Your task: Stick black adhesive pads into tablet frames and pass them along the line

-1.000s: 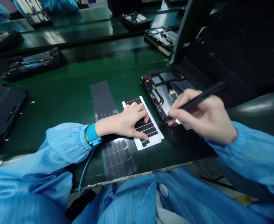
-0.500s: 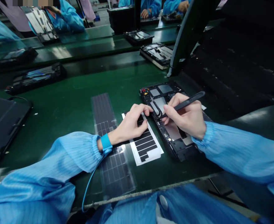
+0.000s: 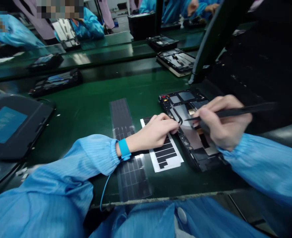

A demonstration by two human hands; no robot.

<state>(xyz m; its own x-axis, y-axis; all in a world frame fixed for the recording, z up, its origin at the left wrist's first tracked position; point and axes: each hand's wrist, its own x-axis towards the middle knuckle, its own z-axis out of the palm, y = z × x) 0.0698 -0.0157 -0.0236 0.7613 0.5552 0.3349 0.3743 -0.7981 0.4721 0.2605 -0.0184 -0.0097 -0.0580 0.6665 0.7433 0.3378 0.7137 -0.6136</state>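
Observation:
An opened tablet [image 3: 185, 142] lies on the green workbench, its inner parts, grey plates and a black cable [image 3: 177, 115] exposed. My right hand [image 3: 224, 122] grips black tweezers [image 3: 235, 111], slightly blurred, with their tip over the tablet's middle. At the tablet's left edge, my left hand [image 3: 161, 130] has its fingers curled together by the black cable; whatever is between the fingertips is hidden. Beneath that hand lies a white sheet of black adhesive pieces [image 3: 164, 153]. A blue wrist strap [image 3: 123, 148] circles the left wrist.
A clear sheet with dark strips [image 3: 133, 178] lies left of the white sheet. A dark case with a blue label [image 3: 5, 124] stands at left. Other opened devices [image 3: 177, 61] sit farther back. A slanted dark post [image 3: 205, 49] rises at right. Co-workers in blue sleeves work across the bench.
My right hand has drawn back to the right, lifting the tweezers' tip away from the tablet's left edge. My left fingers have closed together at that edge. The view has shifted left.

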